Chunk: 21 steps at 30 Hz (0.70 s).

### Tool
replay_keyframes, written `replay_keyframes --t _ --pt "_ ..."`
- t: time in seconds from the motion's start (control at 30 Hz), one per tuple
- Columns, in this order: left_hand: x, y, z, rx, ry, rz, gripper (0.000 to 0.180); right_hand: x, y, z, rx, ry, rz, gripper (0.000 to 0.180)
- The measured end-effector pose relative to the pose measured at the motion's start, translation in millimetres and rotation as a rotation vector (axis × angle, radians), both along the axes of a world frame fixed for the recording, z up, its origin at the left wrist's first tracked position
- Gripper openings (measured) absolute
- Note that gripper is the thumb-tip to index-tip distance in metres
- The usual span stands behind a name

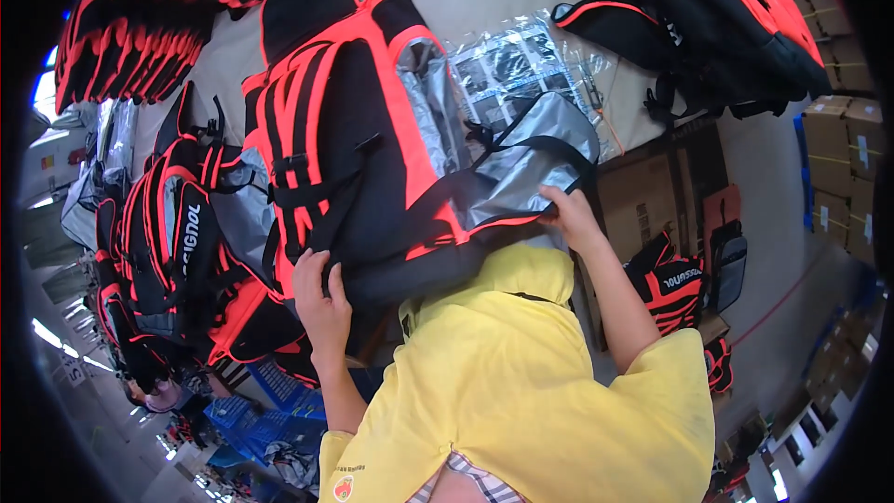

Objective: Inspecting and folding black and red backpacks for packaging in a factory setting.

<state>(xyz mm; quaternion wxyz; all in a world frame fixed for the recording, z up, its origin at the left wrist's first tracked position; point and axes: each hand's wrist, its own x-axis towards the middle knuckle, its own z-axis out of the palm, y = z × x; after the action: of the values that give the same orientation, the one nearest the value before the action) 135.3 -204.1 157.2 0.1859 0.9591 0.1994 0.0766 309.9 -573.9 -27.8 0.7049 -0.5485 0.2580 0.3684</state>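
Note:
A large black backpack (352,121) with bright orange-red trim lies on the table in front of me, its straps uppermost. My left hand (322,305) is at the backpack's near left corner, fingers curled on its black edge. At the near right, my right hand (571,220) pinches the orange-edged rim of the backpack's opened side. Silver lining (531,163) shows there, crossed by a black strap. The fingertips of both hands are partly hidden by fabric.
Similar backpacks (168,233) hang or lie to my left, and a stack (140,47) fills the far left. Clear plastic packets (512,65) rest beyond the silver lining. Another black-and-orange bag (717,28) lies far right. Cardboard boxes (838,158) stand along the right.

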Motion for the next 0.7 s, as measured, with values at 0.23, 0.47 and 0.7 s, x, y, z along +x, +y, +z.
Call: replay_keyframes --t 0.23,0.47,0.7 --pt "-106.3 52.9 -17.3 0.006 -0.05 -0.004 0.052 -46.0 35.6 42.4 0.052 -0.141 -0.313 0.054" --pt "-136.4 70.9 -33.0 0.051 -0.051 -0.119 0.069 -132.2 71.3 65.2 -0.125 -0.144 -0.24 0.07" --pt "-110.3 63.9 -42.6 0.16 -0.05 -0.352 0.053 -76.7 91.1 86.6 -0.443 -0.163 -0.247 0.069"
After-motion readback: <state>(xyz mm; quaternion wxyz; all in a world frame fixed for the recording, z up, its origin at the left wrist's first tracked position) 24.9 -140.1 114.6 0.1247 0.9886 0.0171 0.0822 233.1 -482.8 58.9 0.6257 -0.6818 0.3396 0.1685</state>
